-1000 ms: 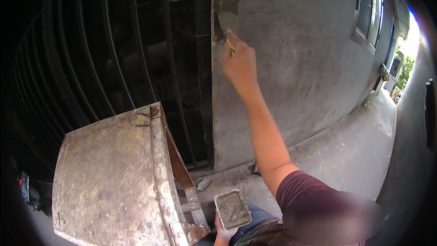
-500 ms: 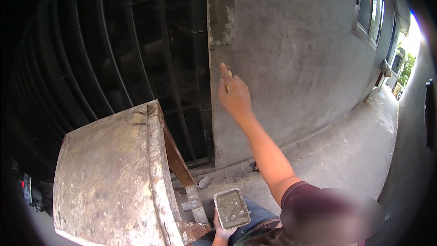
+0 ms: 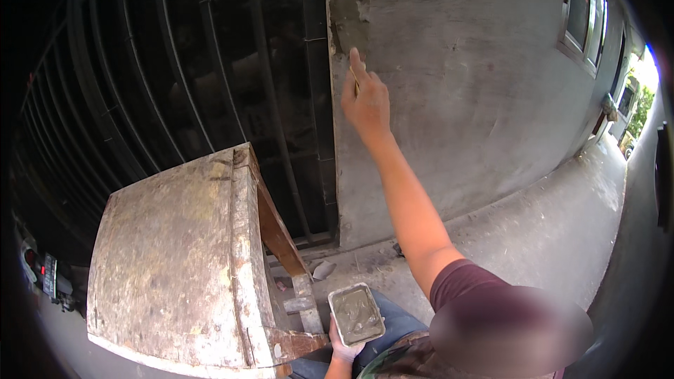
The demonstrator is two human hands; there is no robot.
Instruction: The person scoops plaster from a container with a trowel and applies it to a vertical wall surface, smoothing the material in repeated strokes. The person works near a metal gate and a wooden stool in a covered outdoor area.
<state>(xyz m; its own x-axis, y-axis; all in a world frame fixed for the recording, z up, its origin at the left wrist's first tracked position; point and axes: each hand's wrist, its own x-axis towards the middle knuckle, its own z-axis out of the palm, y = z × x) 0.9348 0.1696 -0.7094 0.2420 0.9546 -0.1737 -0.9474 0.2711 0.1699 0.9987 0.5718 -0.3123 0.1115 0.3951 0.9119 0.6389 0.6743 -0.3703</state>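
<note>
My right hand [image 3: 368,107] is raised to the grey plastered wall [image 3: 456,98], close to its left vertical edge. Its fingers are closed round a small tool with a yellowish handle [image 3: 357,84], one finger stretched along it; the working end is hidden. Just above the fingertips, a darker, damp-looking patch of plaster [image 3: 349,0] runs up the edge. Low in front of my body, my left hand [image 3: 345,349] grips a small rectangular tub [image 3: 334,318] from below and the side. Wet grey mortar [image 3: 357,312] lies in the tub, its surface uneven.
A worn, stained wooden table [image 3: 165,260] stands at the left, near the tub. Behind it are dark metal bars [image 3: 165,63] ending at the wall's edge. A window [image 3: 581,17] is at upper right. A broken flat piece [image 3: 324,270] lies on the concrete floor [image 3: 533,217].
My right hand has moved up along the wall's edge with the tool, closer to the dark patch. The left hand still holds the tub at nearly the same place.
</note>
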